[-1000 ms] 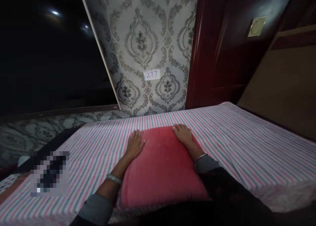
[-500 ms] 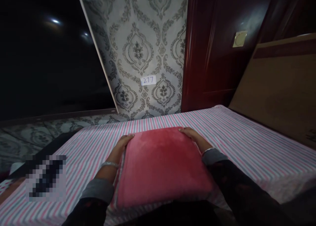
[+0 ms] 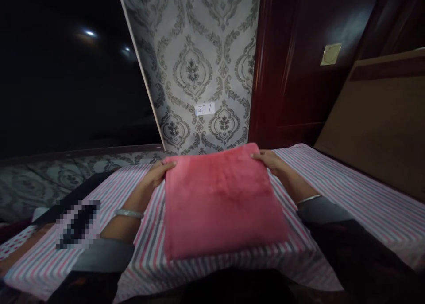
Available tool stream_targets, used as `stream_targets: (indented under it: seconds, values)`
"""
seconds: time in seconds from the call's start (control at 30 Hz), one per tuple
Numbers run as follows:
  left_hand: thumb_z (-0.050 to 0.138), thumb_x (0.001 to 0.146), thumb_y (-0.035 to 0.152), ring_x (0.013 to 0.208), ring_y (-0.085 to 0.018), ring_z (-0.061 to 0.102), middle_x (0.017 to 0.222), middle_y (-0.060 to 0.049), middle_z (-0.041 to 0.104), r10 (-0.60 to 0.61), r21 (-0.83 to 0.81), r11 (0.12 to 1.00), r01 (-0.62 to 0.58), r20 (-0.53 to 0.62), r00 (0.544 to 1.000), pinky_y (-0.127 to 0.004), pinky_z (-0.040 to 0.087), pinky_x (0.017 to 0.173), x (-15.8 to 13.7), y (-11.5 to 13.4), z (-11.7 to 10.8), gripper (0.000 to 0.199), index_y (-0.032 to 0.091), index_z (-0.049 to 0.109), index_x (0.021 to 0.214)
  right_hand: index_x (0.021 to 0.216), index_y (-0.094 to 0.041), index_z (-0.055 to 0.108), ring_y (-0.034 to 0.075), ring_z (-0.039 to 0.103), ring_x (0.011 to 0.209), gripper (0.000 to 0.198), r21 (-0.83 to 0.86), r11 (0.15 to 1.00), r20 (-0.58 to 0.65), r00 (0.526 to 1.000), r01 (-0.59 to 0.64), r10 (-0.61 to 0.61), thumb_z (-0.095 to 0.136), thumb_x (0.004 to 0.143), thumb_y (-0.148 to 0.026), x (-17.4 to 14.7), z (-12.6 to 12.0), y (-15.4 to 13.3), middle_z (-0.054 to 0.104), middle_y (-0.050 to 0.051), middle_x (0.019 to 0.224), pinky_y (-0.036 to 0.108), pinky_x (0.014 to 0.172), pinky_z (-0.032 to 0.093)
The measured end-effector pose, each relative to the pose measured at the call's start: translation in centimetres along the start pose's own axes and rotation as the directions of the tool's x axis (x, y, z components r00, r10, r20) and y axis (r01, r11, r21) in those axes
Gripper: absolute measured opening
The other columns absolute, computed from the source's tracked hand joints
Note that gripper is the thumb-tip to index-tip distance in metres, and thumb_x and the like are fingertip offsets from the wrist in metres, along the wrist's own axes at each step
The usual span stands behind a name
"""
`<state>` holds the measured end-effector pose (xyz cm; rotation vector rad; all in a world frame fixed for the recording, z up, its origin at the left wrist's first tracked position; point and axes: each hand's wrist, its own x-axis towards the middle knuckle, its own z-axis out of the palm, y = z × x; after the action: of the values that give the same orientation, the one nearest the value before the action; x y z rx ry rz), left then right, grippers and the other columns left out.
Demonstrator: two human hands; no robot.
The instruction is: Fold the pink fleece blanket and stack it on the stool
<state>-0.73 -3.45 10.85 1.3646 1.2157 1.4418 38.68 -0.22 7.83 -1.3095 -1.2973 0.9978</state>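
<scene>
A folded pink plush blanket [image 3: 222, 202] lies in front of me on a striped cloth [image 3: 332, 197] that covers the table. Its far edge is lifted off the cloth, and its near edge rests close to the table's front edge. My left hand [image 3: 161, 171] grips the far left corner, thumb on top and fingers behind. At the far right corner, my right hand [image 3: 267, 159] holds the blanket the same way. The fingertips of both hands are hidden behind the fabric.
A large dark screen [image 3: 73, 82] hangs at the left. A brown cardboard box [image 3: 381, 122] stands at the right. Patterned wallpaper bears a paper label [image 3: 205, 108] reading 277. Part of another person's arm [image 3: 26, 246] shows at the lower left, beside a pixelated patch.
Both hands have raised the blanket's far edge, tilting it up toward me. My hands are now farther up in the view, with thumbs over the corners.
</scene>
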Motion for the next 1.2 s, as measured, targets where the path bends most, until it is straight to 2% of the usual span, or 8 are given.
stream_targets:
  seconds: [0.1, 0.2, 0.27, 0.33, 0.47, 0.6, 0.87, 1.2]
  values:
    - [0.088, 0.052, 0.036, 0.072, -0.015, 0.06, 0.074, 0.0, 0.063, 0.228, 0.043, 0.973, -0.228, 0.006, 0.974, -0.028, 0.053, 0.07, 0.8, 5.1, -1.1, 0.042, 0.017, 0.063, 0.08, 0.093, -0.014, 0.068, 0.017, 0.065, 0.081, 0.023, 0.046, 0.944, -0.141, 0.938, 0.327, -0.318, 0.07, 0.073, -0.026, 0.4, -1.9, -3.6, 0.072, 0.004, 0.09, 0.029, 0.075, 0.053]
    - [0.084, 0.057, 0.035, 0.077, -0.014, 0.058, 0.082, 0.002, 0.061, 0.53, 0.194, 0.831, -0.521, 0.005, 0.848, -0.026, 0.052, 0.075, 0.0, 8.6, -1.5, 0.042, 0.019, 0.06, 0.088, 0.097, -0.017, 0.067, 0.018, 0.063, 0.086, 0.025, -0.102, 0.79, -0.265, 0.749, 0.605, -0.608, 0.067, 0.076, -0.031, -0.5, -3.2, -5.9, 0.07, 0.002, 0.094, 0.033, 0.08, 0.051]
    - [0.081, 0.063, 0.035, 0.087, -0.016, 0.059, 0.091, 0.0, 0.061, 0.628, 0.294, 0.734, -0.612, 0.051, 0.777, -0.028, 0.051, 0.081, -1.7, 8.5, -1.7, 0.041, 0.021, 0.058, 0.094, 0.098, -0.02, 0.066, 0.019, 0.062, 0.088, 0.024, -0.252, 0.725, -0.298, 0.661, 0.641, -0.688, 0.064, 0.079, -0.035, -2.3, -3.5, -5.5, 0.069, 0.002, 0.096, 0.036, 0.083, 0.05]
    - [0.075, 0.07, 0.032, 0.096, -0.018, 0.058, 0.1, -0.003, 0.06, 0.667, 0.395, 0.648, -0.651, 0.117, 0.735, -0.031, 0.049, 0.087, -4.3, 6.0, -2.0, 0.036, 0.022, 0.055, 0.098, 0.098, -0.021, 0.065, 0.022, 0.061, 0.089, 0.025, -0.384, 0.696, -0.283, 0.64, 0.606, -0.714, 0.061, 0.081, -0.039, -5.0, -3.3, -3.0, 0.067, 0.004, 0.098, 0.038, 0.083, 0.05]
    - [0.059, 0.077, 0.02, 0.104, -0.022, 0.058, 0.108, -0.007, 0.059, 0.564, 0.563, 0.533, -0.632, 0.321, 0.761, -0.037, 0.049, 0.089, -11.1, -4.1, -3.5, 0.019, 0.024, 0.052, 0.094, 0.086, -0.023, 0.064, 0.026, 0.059, 0.092, 0.021, -0.477, 0.717, -0.049, 0.799, 0.509, -0.599, 0.053, 0.081, -0.039, -11.3, -2.0, 6.4, 0.066, 0.009, 0.092, 0.039, 0.085, 0.049]
    - [0.054, 0.075, 0.015, 0.111, -0.025, 0.057, 0.115, -0.011, 0.059, 0.311, 0.635, 0.568, -0.524, 0.424, 0.851, -0.041, 0.048, 0.095, -17.4, -11.5, -4.3, 0.023, 0.024, 0.054, 0.096, 0.091, -0.023, 0.065, 0.027, 0.062, 0.093, 0.026, -0.406, 0.826, 0.056, 0.913, 0.391, -0.405, 0.05, 0.075, -0.038, -16.3, -1.4, 14.2, 0.065, 0.01, 0.093, 0.038, 0.086, 0.05]
    - [0.054, 0.085, 0.039, 0.077, -0.019, 0.061, 0.082, -0.002, 0.064, 0.24, 0.631, 0.752, -0.19, 0.006, 0.971, -0.03, 0.047, 0.071, -17.9, -9.9, -2.1, 0.017, 0.023, 0.059, 0.087, 0.087, -0.024, 0.068, 0.027, 0.065, 0.095, 0.036, -0.317, 0.947, -0.141, 0.986, 0.045, -0.093, 0.049, 0.079, -0.054, -18.2, -2.5, 14.0, 0.072, 0.007, 0.094, 0.037, 0.088, 0.051]
    - [0.058, 0.076, 0.049, 0.062, -0.016, 0.052, 0.065, 0.001, 0.054, 0.149, 0.624, 0.781, -0.033, -0.134, 0.98, -0.029, 0.041, 0.062, -16.8, -10.8, -1.0, 0.03, 0.021, 0.055, 0.066, 0.081, -0.022, 0.074, 0.036, 0.063, 0.111, 0.048, -0.334, 0.929, -0.166, 0.98, -0.159, 0.108, 0.055, 0.065, -0.063, -16.4, -1.5, 13.9, 0.076, 0.008, 0.1, 0.044, 0.101, 0.047]
